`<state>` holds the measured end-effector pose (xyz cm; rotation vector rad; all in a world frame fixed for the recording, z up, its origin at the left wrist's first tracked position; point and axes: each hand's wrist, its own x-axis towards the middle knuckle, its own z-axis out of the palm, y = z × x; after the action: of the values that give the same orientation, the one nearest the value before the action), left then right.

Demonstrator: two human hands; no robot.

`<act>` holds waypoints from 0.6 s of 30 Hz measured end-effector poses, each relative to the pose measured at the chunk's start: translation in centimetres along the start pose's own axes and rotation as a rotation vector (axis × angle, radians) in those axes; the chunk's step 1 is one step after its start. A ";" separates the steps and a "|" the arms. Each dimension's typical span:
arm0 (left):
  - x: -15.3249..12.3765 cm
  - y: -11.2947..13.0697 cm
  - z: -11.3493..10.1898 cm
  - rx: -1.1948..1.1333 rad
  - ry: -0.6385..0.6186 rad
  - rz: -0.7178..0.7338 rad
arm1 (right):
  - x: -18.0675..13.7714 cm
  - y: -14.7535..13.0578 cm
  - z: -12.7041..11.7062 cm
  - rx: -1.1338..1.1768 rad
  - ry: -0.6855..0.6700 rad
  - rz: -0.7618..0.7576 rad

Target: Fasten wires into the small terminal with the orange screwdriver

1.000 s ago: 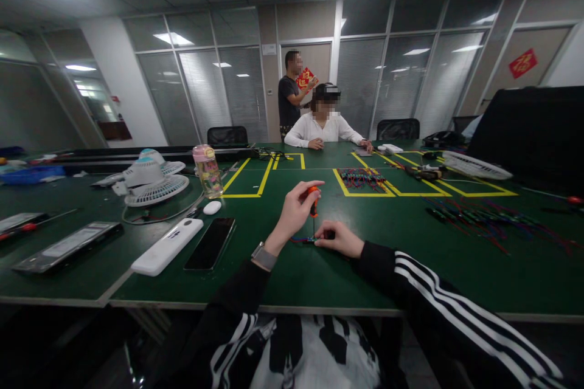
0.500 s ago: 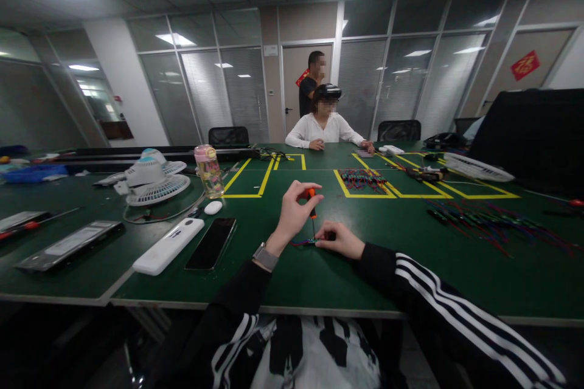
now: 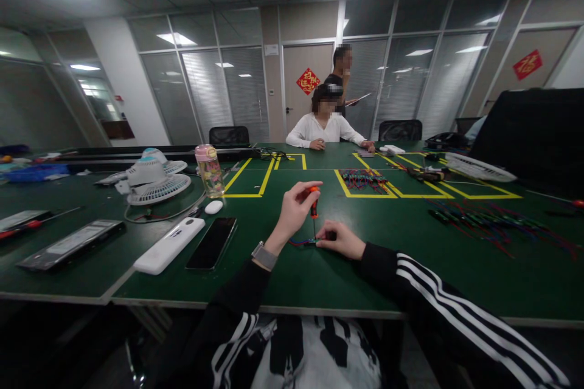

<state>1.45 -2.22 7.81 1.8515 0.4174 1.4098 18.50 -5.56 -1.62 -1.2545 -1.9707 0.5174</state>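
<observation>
My left hand (image 3: 295,209) is closed on the orange-and-black handle of a screwdriver (image 3: 314,208), which stands upright. Its thin shaft points down to a small green circuit board (image 3: 312,242) on the table, with red and blue wires (image 3: 298,243) running off to the left. Low on the table, my right hand (image 3: 338,239) pinches the board's right end between thumb and fingers. The screwdriver's tip meets the board just beside those fingertips; the exact contact is too small to make out.
Left of my hands lie a black phone (image 3: 212,243), a white power bank (image 3: 170,245) and a white case (image 3: 213,207). A drink bottle (image 3: 210,171) and a fan (image 3: 155,179) stand behind. Wired boards (image 3: 497,219) lie to the right. A person (image 3: 326,124) sits opposite.
The fingers of my left hand have shifted slightly on the screwdriver handle, while my right hand stays on the board. The standing person in the background has moved right.
</observation>
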 end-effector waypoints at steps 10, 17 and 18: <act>-0.1 0.2 0.0 -0.057 -0.043 0.005 | 0.0 -0.3 -0.1 0.016 -0.009 0.027; -0.3 0.2 -0.1 0.189 0.106 0.066 | -0.1 -0.3 -0.1 0.013 -0.008 0.017; -0.3 0.2 -0.1 0.177 0.095 0.066 | -0.1 -0.3 -0.1 0.010 -0.008 0.016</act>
<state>1.19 -2.52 7.74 1.9592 0.5480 1.5533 18.47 -5.74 -1.37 -1.2650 -1.9632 0.5406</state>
